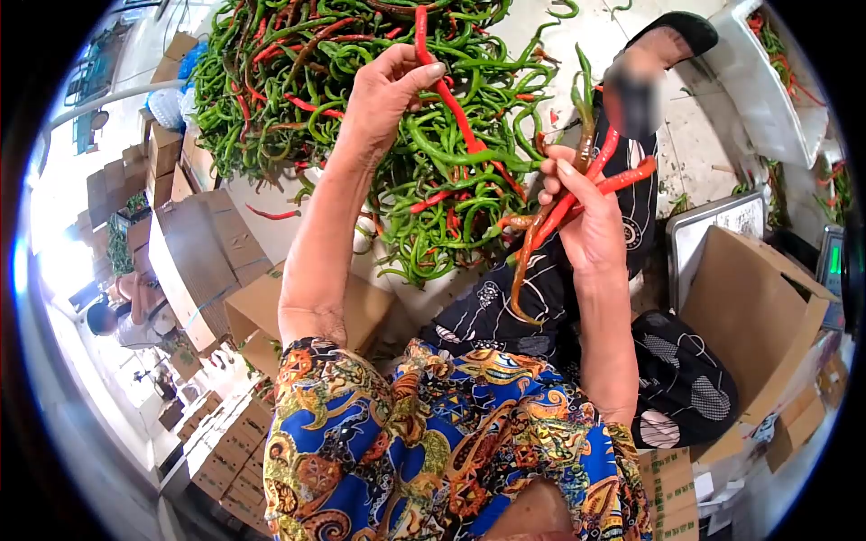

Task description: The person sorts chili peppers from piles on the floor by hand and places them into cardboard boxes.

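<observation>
Over the front of a big pile of green and red chili peppers [280, 113], my left hand [381, 97] pinches a long red chili pepper [457, 110] between thumb and fingers. The lower end of that pepper reaches down among the green ones. My right hand [595, 225] is closed around a small bunch of chili peppers [552, 222], red and brownish, whose ends stick out on both sides of the fingers. One brownish pepper [518, 288] in the bunch hangs down over the dark patterned trousers.
An open cardboard box [735, 311] stands at the right on a metal-topped scale [708, 225] with a lit green display [835, 256]. A white crate [767, 86] holds peppers at the upper right. Cardboard boxes [212, 243] line the left, where another person [135, 316] is visible.
</observation>
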Motion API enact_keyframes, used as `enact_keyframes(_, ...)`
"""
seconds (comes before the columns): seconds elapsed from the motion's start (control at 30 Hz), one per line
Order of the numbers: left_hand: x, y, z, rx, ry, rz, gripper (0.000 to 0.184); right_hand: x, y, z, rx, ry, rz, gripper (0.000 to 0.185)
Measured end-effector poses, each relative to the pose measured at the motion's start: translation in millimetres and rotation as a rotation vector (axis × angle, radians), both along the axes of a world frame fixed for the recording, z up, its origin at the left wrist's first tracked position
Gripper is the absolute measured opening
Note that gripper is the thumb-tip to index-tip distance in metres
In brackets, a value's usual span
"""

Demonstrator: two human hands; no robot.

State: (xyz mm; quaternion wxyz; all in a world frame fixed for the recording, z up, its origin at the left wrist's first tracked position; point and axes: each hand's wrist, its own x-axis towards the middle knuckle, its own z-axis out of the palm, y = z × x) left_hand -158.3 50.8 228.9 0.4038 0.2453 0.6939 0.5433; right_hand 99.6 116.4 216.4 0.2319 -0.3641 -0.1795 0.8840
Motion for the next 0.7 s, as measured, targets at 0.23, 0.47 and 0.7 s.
enact_keyframes(0.23,52,26,9,-0.061,-0.04,-0.309,0.02,-29,-8,-2,0.186,-0.136,0.283,0.036)
enact_keyframes(0.47,0,32,-47,-0.218,0.784,-0.451,0.036,-22,3,-17,0.126,-0.256,-0.232,0.02)
enact_keyframes(0.7,22,-4,-126,-0.304,1.321,-0.955,0.019,-19,-4,-10,0.169,-0.312,-0.156,0.017)
